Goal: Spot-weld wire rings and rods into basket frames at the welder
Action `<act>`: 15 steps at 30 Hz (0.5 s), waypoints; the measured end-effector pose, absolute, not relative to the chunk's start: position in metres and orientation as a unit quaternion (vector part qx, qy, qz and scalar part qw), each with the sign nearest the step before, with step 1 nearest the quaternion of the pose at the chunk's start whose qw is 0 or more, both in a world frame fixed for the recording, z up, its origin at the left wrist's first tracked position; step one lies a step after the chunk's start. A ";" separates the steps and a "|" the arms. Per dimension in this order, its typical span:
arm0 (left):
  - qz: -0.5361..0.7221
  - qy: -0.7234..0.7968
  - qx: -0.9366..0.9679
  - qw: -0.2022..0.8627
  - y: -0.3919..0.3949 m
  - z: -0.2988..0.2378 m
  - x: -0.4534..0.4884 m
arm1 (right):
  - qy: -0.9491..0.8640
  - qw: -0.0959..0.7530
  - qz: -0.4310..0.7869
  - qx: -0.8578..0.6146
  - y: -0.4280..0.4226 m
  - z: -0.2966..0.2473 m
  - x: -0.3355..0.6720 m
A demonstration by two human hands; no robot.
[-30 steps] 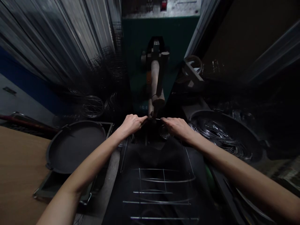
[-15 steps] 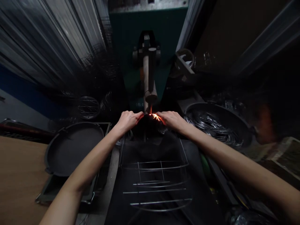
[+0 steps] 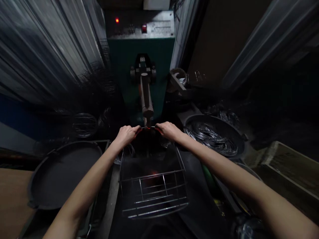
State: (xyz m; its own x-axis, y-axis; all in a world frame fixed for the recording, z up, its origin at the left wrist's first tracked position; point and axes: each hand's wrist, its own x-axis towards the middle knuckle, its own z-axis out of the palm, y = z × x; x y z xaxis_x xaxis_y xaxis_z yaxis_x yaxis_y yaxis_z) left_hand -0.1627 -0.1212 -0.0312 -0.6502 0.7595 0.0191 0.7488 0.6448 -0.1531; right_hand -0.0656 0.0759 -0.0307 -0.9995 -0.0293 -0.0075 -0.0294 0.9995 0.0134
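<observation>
My left hand (image 3: 126,135) pinches one end of a thin curved metal wire (image 3: 153,126) just under the electrode arm (image 3: 147,111) of a green spot welder (image 3: 159,59). On the other side, my right hand (image 3: 169,130) is closed on the same wire. A small orange glow shows where the wire meets the electrode tip. Below my hands hangs a wire rack (image 3: 152,175) of crossing bars, tilted over dark cloth. Its side wires run up towards my hands, but where they join the held wire is hidden.
A round dark pan (image 3: 64,176) lies at left. At right, another pan (image 3: 236,137) holds bundles of loose wire (image 3: 211,136). A rectangular crate (image 3: 274,147) stands farther right. The welder's control panel (image 3: 159,26) carries a lit red lamp (image 3: 117,20).
The bright sparks at the electrode have shrunk to a small glow. My view has shifted, bringing the control panel into sight. Both hands keep hold of the wire.
</observation>
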 end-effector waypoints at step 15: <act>-0.177 -0.907 -0.382 -0.028 -0.144 -0.032 -0.169 | 0.963 0.061 -0.259 0.037 0.091 -0.023 -0.045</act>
State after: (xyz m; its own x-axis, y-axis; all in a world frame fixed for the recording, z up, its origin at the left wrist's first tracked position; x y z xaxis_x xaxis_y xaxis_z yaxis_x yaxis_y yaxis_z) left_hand -0.1687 -0.1441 -0.0321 -0.7074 0.7017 0.0850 0.6822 0.6462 0.3421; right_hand -0.0448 0.0914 -0.0235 -0.9898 0.0394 -0.1367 0.1026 0.8634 -0.4939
